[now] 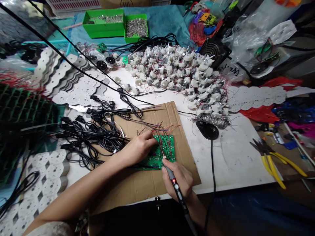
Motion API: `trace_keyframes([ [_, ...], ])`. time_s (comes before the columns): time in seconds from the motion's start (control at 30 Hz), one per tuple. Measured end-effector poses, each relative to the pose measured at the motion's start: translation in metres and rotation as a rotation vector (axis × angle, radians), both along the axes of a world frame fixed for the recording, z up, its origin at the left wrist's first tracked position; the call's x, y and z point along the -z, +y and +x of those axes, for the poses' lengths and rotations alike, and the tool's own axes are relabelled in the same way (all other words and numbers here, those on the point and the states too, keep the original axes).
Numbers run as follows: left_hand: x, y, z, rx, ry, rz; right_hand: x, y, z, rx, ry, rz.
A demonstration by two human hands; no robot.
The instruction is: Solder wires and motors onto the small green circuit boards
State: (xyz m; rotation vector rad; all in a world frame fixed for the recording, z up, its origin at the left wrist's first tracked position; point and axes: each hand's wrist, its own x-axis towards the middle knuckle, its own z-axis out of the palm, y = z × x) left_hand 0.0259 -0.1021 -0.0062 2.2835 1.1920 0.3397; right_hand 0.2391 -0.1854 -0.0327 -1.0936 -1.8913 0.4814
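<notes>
My right hand [178,180] is wrapped round a grey and black soldering iron [176,186] with a lit red light. The iron's tip points at a green circuit board [169,149], which lies on a sheet of brown cardboard [137,186]. Over the board's left part, the fingers of my left hand [141,147] are closed in a pinch; what sits between them is hidden. Thin red and dark wires [168,129] stick up from the board's far side, close to my left fingertips.
Black power cords [98,134] pile up on the left. A heap of small white motor-like parts [169,68] covers the back. Behind stand green trays [104,29] of small metal pieces. A coiled iron stand [214,121], yellow-handled pliers [273,160] and scalloped grey plates [257,96] lie rightward.
</notes>
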Motion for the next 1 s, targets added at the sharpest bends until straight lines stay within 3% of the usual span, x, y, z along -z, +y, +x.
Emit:
trace_keyframes([
  [0.13,0.000,0.000,0.000,0.002,0.007,0.009,0.001,-0.001,0.002,0.048,0.064,-0.003],
  [0.27,0.000,0.000,0.000,0.001,0.025,0.010,0.005,-0.003,0.006,0.118,0.117,0.090],
  [0.43,-0.002,0.000,0.001,0.003,0.088,0.023,0.005,-0.007,0.010,0.122,0.132,0.087],
  [0.7,-0.007,0.000,0.004,0.011,0.258,0.201,0.005,-0.013,0.018,0.138,0.130,0.090],
  [1.0,-0.008,0.002,0.004,0.046,0.206,0.290,0.007,-0.019,0.025,0.152,0.147,0.102],
])
